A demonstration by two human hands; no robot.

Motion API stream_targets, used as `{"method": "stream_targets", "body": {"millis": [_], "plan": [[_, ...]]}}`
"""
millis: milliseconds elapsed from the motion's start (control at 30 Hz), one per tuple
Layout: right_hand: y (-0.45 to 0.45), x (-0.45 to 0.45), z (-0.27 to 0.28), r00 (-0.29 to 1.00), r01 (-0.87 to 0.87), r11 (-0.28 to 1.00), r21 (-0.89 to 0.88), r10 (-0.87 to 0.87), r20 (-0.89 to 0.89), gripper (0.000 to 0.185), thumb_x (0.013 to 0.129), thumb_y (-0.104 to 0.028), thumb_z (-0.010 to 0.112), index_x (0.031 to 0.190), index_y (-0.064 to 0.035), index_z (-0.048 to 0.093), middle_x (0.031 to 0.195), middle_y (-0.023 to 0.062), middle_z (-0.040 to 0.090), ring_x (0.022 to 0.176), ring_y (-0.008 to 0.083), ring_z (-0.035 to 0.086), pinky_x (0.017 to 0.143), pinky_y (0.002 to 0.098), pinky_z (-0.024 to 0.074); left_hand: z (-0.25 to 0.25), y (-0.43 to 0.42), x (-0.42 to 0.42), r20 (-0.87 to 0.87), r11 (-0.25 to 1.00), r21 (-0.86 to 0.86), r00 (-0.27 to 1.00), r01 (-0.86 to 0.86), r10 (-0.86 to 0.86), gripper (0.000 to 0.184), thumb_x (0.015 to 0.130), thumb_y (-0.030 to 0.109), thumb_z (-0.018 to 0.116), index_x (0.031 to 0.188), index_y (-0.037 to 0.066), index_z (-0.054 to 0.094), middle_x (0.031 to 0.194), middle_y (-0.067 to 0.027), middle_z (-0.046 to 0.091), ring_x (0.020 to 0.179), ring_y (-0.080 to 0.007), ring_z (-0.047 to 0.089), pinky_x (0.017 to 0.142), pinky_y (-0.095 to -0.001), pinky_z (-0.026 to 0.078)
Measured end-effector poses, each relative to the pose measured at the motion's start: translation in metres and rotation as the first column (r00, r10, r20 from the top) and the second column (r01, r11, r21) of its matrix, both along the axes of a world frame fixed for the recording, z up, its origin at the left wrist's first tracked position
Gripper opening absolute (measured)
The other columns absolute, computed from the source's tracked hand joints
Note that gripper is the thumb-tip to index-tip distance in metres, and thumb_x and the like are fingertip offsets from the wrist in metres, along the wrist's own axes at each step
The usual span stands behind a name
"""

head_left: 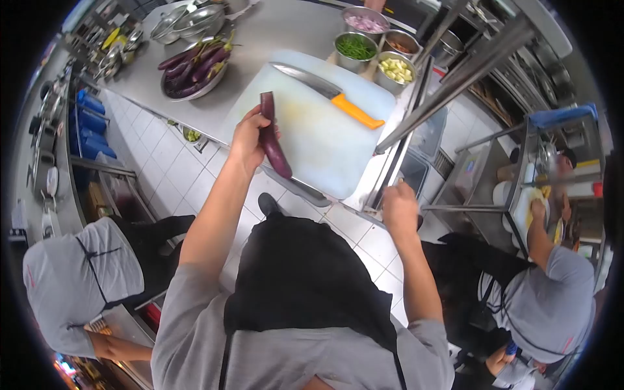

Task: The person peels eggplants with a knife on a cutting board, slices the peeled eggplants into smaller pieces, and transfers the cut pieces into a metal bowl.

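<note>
My left hand (248, 135) is closed around a long purple eggplant (276, 153), held tilted over the near left edge of the white cutting board (318, 149). The eggplant's upper end looks cut flat, with no stem showing. Off the board's right side, my right hand (400, 207) is curled closed near the counter edge; what it holds, if anything, is hidden. A chef's knife with a yellow handle (357, 112) lies across the far part of the board, touched by neither hand. Several whole eggplants (198, 67) fill a metal bowl (218, 83) to the left.
Metal containers hold chopped red onion (365, 24), sliced greens (355, 46) and pale yellow-green cubes (396, 69). A steel post (455, 78) rises at the board's right, beside grey bins (414, 175). One co-worker (91, 279) stands at left, another (546, 299) at right.
</note>
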State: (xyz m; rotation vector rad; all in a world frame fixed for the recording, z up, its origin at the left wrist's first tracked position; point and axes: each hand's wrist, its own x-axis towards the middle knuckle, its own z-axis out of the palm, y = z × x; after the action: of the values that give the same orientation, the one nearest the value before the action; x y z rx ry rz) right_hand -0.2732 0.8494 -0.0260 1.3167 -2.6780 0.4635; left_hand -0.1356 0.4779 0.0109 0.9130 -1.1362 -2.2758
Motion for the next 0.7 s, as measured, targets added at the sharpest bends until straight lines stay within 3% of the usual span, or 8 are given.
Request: {"method": "stream_targets", "body": {"millis": [100, 167, 300, 367, 467, 533, 600, 700], "plan": [[0.029, -0.026, -0.020, 0.984, 0.131, 0.990, -0.056, -0.123, 0.132, 0.010, 0.089, -0.007, 0.068, 0.095, -0.0009, 0.072, 0.099, 0.0229, 0.069, 0.090, 0.0453, 0.068, 0.081, 0.0532, 0.0550, -0.006, -0.003, -0.019, 0.022, 0.996, 0.064, 0.998, -0.058, 0.056, 0.066, 0.091, -0.002, 0.053, 0.155, 0.002, 0.038, 0.109, -0.0155, 0.063, 0.094, -0.0286, 0.066, 0.086, -0.0445, 0.059], [0.039, -0.044, -0.043, 0.983, 0.157, 0.987, -0.015, -0.155, 0.094, 0.010, 0.090, -0.009, 0.068, 0.093, 0.0009, 0.070, 0.100, 0.0243, 0.070, 0.087, 0.0455, 0.068, 0.078, 0.0544, 0.0547, -0.004, 0.005, -0.027, 0.132, 0.994, -0.096, 0.990, -0.045, 0.057, 0.079, 0.093, 0.004, 0.068, 0.161, 0.000, 0.029, 0.113, -0.0164, 0.064, 0.096, -0.0280, 0.068, 0.086, -0.0449, 0.059], [-0.004, -0.027, 0.026, 0.931, 0.146, 0.989, 0.022, -0.145, 0.333, 0.010, 0.093, -0.008, 0.066, 0.094, 0.0015, 0.067, 0.094, 0.0272, 0.072, 0.086, 0.0449, 0.072, 0.073, 0.0503, 0.0565, -0.016, 0.010, -0.039, 0.341, 0.915, -0.403, 0.930, 0.014, 0.136, 0.094, 0.088, 0.022, 0.082, 0.160, -0.003, 0.027, 0.123, -0.0224, 0.065, 0.100, -0.0291, 0.070, 0.087, -0.0415, 0.059], [-0.035, -0.009, 0.038, 0.938, 0.035, 0.980, -0.196, 0.035, 0.345, 0.014, 0.092, -0.006, 0.065, 0.104, 0.0000, 0.068, 0.095, 0.0252, 0.073, 0.087, 0.0439, 0.073, 0.075, 0.0490, 0.0573, -0.025, 0.014, -0.041, 0.433, 0.865, -0.498, 0.881, 0.058, 0.190, 0.098, 0.085, 0.028, 0.085, 0.159, -0.005, 0.029, 0.129, -0.0266, 0.064, 0.104, -0.0313, 0.071, 0.088, -0.0412, 0.058], [-0.092, -0.002, 0.054, 0.921, -0.081, 0.958, -0.274, 0.177, 0.347, 0.034, 0.089, -0.001, 0.060, 0.123, -0.0023, 0.068, 0.113, 0.0269, 0.069, 0.104, 0.0464, 0.067, 0.093, 0.0511, 0.0542, -0.031, 0.038, -0.035, 0.551, 0.689, -0.660, 0.817, 0.299, 0.173, 0.099, 0.076, 0.035, 0.085, 0.152, -0.007, 0.037, 0.112, -0.0265, 0.072, 0.102, -0.0380, 0.073, 0.091, -0.0429, 0.057], [-0.134, -0.024, 0.023, 0.981, -0.187, 0.941, -0.281, 0.196, 0.003, 0.042, 0.088, 0.000, 0.062, 0.130, -0.0038, 0.064, 0.126, 0.0276, 0.064, 0.113, 0.0479, 0.062, 0.098, 0.0536, 0.0508, -0.018, 0.053, -0.033, 0.579, 0.582, -0.712, 0.798, 0.393, 0.169, 0.085, 0.077, 0.029, 0.081, 0.145, -0.007, 0.046, 0.094, -0.0210, 0.075, 0.094, -0.0409, 0.073, 0.089, -0.0456, 0.057], [-0.167, -0.044, -0.001, 0.973, -0.100, 0.971, -0.218, 0.050, -0.226, 0.052, 0.087, -0.001, 0.063, 0.138, -0.0070, 0.059, 0.131, 0.0282, 0.059, 0.121, 0.0479, 0.057, 0.100, 0.0567, 0.0482, -0.009, 0.046, -0.030, 0.600, 0.435, -0.757, 0.782, 0.488, 0.168, 0.079, 0.079, 0.028, 0.079, 0.143, -0.007, 0.048, 0.097, -0.0229, 0.075, 0.095, -0.0408, 0.072, 0.090, -0.0467, 0.056], [-0.202, -0.071, -0.008, 0.999, 0.003, 0.999, -0.042, -0.002, 0.035, 0.058, 0.088, -0.005, 0.064, 0.144, -0.0088, 0.053, 0.128, 0.0282, 0.060, 0.121, 0.0487, 0.057, 0.095, 0.0598, 0.0495, -0.004, 0.048, -0.027, 0.600, 0.187, -0.800, 0.756, 0.571, 0.261, 0.074, 0.082, 0.024, 0.074, 0.143, -0.007, 0.048, 0.104, -0.0260, 0.073, 0.099, -0.0410, 0.071, 0.091, -0.0477, 0.055]]}}
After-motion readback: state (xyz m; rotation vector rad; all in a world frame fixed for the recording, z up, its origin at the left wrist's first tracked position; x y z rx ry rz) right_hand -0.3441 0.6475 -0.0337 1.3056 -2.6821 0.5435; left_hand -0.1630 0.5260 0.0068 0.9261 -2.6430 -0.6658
